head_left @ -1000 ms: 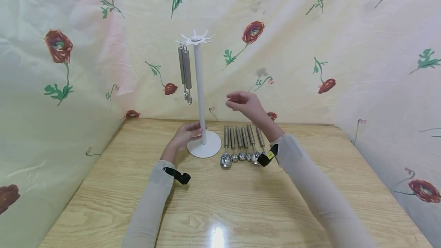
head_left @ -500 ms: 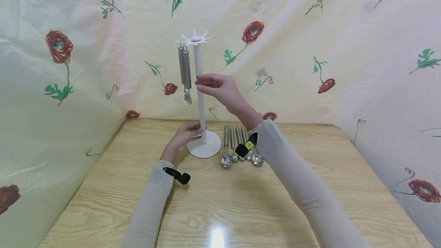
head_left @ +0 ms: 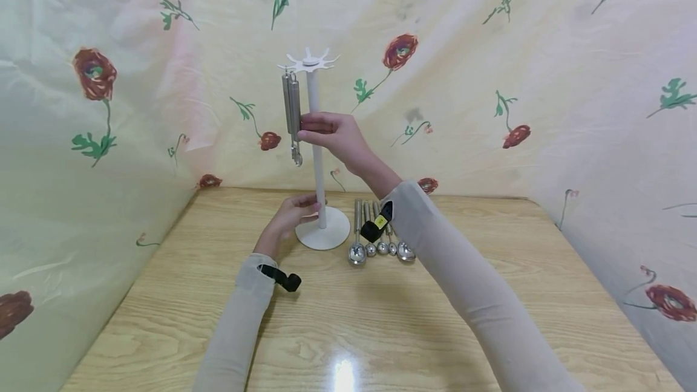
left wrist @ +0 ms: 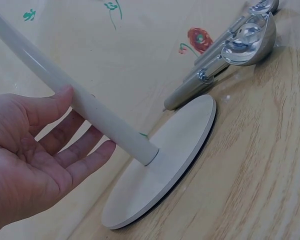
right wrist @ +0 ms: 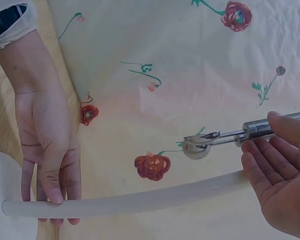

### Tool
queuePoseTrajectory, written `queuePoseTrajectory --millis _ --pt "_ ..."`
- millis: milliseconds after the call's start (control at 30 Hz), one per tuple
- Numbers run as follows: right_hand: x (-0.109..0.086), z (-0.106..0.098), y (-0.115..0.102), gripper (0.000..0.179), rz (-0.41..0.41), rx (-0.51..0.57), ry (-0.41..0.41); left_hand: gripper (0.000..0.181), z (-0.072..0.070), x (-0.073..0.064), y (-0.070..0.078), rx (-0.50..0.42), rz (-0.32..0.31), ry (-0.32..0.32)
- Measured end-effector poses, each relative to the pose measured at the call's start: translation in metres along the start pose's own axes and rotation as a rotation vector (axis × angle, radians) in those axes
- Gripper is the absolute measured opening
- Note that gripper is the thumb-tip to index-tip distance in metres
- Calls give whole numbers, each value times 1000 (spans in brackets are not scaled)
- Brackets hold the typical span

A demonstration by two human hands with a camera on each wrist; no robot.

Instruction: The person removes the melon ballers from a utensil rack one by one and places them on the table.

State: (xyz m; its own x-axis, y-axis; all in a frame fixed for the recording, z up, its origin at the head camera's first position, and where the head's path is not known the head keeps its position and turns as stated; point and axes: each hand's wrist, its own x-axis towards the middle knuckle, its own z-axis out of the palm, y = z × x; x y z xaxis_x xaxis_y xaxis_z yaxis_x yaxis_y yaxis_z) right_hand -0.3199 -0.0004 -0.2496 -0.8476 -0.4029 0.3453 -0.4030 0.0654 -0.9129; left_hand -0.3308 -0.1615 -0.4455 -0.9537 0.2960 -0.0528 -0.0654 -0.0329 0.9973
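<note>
A white stand (head_left: 319, 174) with a round base and a crown of hooks stands upright on the table. Low on its pole my left hand (head_left: 294, 213) holds it, thumb on the near side and fingers behind. Two steel melon ballers (head_left: 294, 98) hang by their handle ends from the left hooks, scoops downward. My right hand (head_left: 344, 138) reaches across the pole and pinches the lower handle of the nearer melon baller. In the right wrist view, the right thumb (right wrist: 285, 125) lies over that handle, with the small scoop (right wrist: 196, 147) beyond the fingertips.
Several steel scoops (head_left: 357, 253) of different sizes lie in a row on the wooden table (head_left: 337, 313), right of the stand's base, partly hidden by the right wrist camera (head_left: 373, 230). Flowered cloth (head_left: 463, 65) hangs behind and at both sides.
My right hand has moved left from above the row of scoops, across the pole, to the hanging melon ballers, and its fingers now meet a handle. The left hand stays on the pole.
</note>
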Motion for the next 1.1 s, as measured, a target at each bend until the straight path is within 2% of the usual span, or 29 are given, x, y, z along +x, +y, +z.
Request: queuePoseTrajectory --millis 267,500,1100 --pt "2 12 -2 30 -37 -58 45 42 0 0 -1 4 1 -7" --pt "-1 18 -7 24 -43 -48 82 41 0 2 -1 1 -7 -3" --pt "-7 14 -24 23 7 -22 33 41 -1 3 -1 -10 -5 7"
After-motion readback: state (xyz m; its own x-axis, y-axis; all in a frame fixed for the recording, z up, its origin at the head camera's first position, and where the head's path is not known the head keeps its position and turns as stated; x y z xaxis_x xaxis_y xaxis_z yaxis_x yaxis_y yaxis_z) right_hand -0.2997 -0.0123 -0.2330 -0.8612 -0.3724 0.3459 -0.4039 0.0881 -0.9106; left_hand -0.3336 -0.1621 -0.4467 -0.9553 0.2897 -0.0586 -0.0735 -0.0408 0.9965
